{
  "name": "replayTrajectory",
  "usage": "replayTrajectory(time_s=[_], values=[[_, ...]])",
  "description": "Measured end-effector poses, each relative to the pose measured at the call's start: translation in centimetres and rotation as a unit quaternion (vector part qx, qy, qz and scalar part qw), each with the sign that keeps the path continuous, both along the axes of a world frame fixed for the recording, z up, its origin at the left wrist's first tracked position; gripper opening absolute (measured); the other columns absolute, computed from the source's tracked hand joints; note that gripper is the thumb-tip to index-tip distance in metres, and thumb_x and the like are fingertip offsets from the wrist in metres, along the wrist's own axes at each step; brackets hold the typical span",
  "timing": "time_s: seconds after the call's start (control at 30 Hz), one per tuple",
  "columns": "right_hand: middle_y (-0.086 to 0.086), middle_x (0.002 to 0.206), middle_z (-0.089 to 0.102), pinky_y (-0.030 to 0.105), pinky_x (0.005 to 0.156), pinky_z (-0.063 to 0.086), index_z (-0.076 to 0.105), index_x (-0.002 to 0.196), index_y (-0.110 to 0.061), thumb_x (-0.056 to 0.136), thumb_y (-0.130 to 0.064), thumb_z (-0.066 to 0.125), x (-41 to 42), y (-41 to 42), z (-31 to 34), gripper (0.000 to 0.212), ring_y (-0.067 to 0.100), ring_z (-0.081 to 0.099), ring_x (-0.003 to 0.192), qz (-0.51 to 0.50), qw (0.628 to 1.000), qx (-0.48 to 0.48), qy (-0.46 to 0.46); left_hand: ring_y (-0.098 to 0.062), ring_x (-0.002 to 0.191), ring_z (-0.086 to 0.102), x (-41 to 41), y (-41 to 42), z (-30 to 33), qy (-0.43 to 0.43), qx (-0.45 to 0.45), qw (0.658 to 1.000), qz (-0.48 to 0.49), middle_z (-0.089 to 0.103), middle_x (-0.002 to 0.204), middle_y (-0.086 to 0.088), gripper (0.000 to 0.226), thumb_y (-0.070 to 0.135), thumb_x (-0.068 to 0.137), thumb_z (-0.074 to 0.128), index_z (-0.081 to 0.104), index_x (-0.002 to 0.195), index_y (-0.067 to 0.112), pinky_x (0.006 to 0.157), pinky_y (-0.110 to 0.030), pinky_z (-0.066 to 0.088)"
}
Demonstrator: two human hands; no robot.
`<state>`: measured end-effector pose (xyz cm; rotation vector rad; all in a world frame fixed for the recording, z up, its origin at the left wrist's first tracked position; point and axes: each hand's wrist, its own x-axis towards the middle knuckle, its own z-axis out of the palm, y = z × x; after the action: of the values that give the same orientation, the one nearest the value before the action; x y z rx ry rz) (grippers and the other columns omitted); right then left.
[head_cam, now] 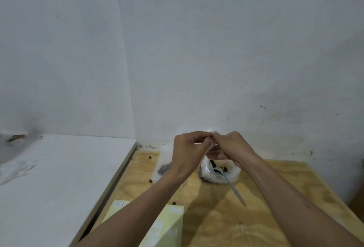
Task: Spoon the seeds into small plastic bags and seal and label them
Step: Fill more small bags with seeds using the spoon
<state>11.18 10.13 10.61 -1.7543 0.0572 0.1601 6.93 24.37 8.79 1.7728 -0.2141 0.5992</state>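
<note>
A pale, scuffed wall point(216, 49) fills the far and upper part of the view, meeting a second wall at a corner on the left; below it on the left lies a white board point(49, 177), and to its right a plywood table point(275, 197) takes up the near right; between the 2 runs a dark gap.

Both forearms reach in from the near edge and meet above the far middle of the table; the left hand point(189, 148) and the right hand point(230, 146) are raised with their fingertips pinched close together, thumbs against forefingers, on something thin and clear between them, probably the top of a small plastic bag point(211, 142); it is too faint to tell for sure.

At the near left of the table lies a pale yellow-green sheet point(167, 225) with white labels on it; at the far left of the table lies a flat clear bag point(164, 165) with a dark patch inside.

Under the right hand sits an open white bag point(226, 175) holding dark seeds point(224, 168); a metal spoon point(233, 187) rests in it, bowl inside, handle pointing near and right over the table; 4 loose seeds point(150, 181) lie scattered on the wood to the left.
</note>
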Motion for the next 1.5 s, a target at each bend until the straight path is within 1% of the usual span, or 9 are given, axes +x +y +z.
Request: replayTrajectory(time_s=[0.3, 0.4, 0.5, 0.73, 0.97, 1.13, 1.23, 1.4, 1.5], values=[[0.018, 0.085, 0.075, 0.027, 0.067, 0.061, 0.07, 0.092, 0.004, 0.087, 0.001, 0.074, -0.4, -1.6, 1.2, 0.008, 0.026, 0.076, 0.063, 0.009, 0.995, -0.074, -0.067, 0.002, 0.095, 0.07, 0.6, 1.3, 0.8, -0.006, 0.04, 0.999, 0.025, 0.078, 0.099, 0.013, 0.023, 0.022, 0.089, 0.076, 0.078, 0.112, 0.02, 0.091, -0.03, 0.057], [0.014, 0.088, 0.075, 0.017, 0.05, 0.053, 0.073, 0.09, 0.01, 0.08, 0.01, 0.075, -0.8, -1.9, 2.0, 0.01, 0.016, 0.071, 0.052, 0.002, 0.997, -0.048, -0.058, 0.006, 0.138, 0.039, 0.7, 2.4, 1.3, 0.081, 0.153, 0.979, -0.111, 0.046, 0.151, 0.022, 0.096, 0.051, 0.071, 0.088, 0.039, 0.152, 0.036, 0.111, -0.021, 0.035], [0.013, 0.081, 0.075, 0.017, 0.05, 0.053, 0.075, 0.092, 0.008, 0.081, 0.011, 0.074, -1.2, -1.7, 2.3, 0.012, 0.014, 0.069, 0.051, 0.025, 0.998, -0.025, -0.044, -0.003, 0.151, 0.011, 1.3, 2.8, 1.1, 0.138, 0.291, 0.932, -0.164, 0.011, 0.166, 0.017, 0.14, 0.053, 0.056, 0.095, 0.005, 0.161, 0.034, 0.119, -0.029, 0.021], [0.004, 0.074, 0.076, 0.016, 0.054, 0.05, 0.08, 0.089, -0.008, 0.082, 0.003, 0.074, -1.7, -1.9, 1.6, 0.015, 0.01, 0.068, 0.054, 0.054, 0.989, -0.119, -0.068, -0.009, 0.114, 0.052, 2.5, 2.0, -0.5, 0.067, 0.372, 0.92, -0.107, 0.053, 0.128, 0.009, 0.077, 0.041, 0.069, 0.085, 0.05, 0.135, 0.023, 0.094, -0.035, 0.05], [-0.01, 0.076, 0.071, 0.024, 0.07, 0.054, 0.074, 0.079, -0.02, 0.075, -0.019, 0.087, -2.3, -1.9, 0.7, 0.014, 0.007, 0.066, 0.071, -0.014, 0.937, -0.235, -0.256, -0.021, 0.108, 0.045, 3.7, 2.4, -2.2, -0.017, 0.46, 0.888, -0.012, 0.049, 0.124, -0.002, 0.092, 0.057, 0.066, 0.082, 0.045, 0.138, 0.013, 0.094, -0.034, 0.041], [-0.009, 0.05, 0.05, 0.033, 0.053, 0.041, 0.064, 0.05, -0.024, 0.083, -0.005, 0.071, -1.9, -1.9, 1.3, 0.039, 0.009, 0.045, 0.048, 0.141, 0.948, -0.218, -0.184, -0.013, 0.1, 0.038, 3.7, 1.4, -2.9, -0.044, 0.434, 0.9, -0.018, 0.045, 0.114, 0.008, 0.095, 0.076, 0.058, 0.073, 0.046, 0.129, 0.019, 0.089, -0.029, 0.034], [0.004, 0.066, 0.068, 0.034, 0.075, 0.059, 0.078, 0.073, -0.009, 0.088, -0.02, 0.077, -1.9, -2.3, 1.5, 0.019, 0.014, 0.073, 0.068, 0.173, 0.966, -0.126, -0.147, -0.009, 0.106, 0.038, 3.2, 1.6, -2.6, -0.018, 0.393, 0.918, -0.048, 0.044, 0.119, 0.013, 0.103, 0.08, 0.055, 0.076, 0.043, 0.134, 0.023, 0.096, -0.026, 0.031], [0.021, 0.08, 0.075, 0.039, 0.087, 0.061, 0.08, 0.083, -0.002, 0.085, -0.025, 0.081, -1.7, -2.2, 0.8, 0.023, 0.027, 0.077, 0.083, 0.175, 0.97, -0.12, -0.118, -0.009, 0.097, 0.053, 2.6, 2.3, -2.5, -0.003, 0.409, 0.911, -0.053, 0.054, 0.123, 0.011, 0.077, 0.054, 0.072, 0.082, 0.049, 0.132, 0.02, 0.078, -0.027, 0.044], [0.0, 0.067, 0.073, 0.033, 0.075, 0.061, 0.076, 0.068, -0.005, 0.088, -0.016, 0.078, -1.5, -2.0, 0.5, 0.023, 0.016, 0.073, 0.069, 0.18, 0.967, -0.14, -0.118, -0.008, 0.083, 0.046, 2.6, 2.0, -2.7, -0.016, 0.419, 0.907, -0.041, 0.055, 0.109, 0.008, 0.063, 0.045, 0.073, 0.083, 0.055, 0.121, 0.015, 0.069, -0.026, 0.037]])
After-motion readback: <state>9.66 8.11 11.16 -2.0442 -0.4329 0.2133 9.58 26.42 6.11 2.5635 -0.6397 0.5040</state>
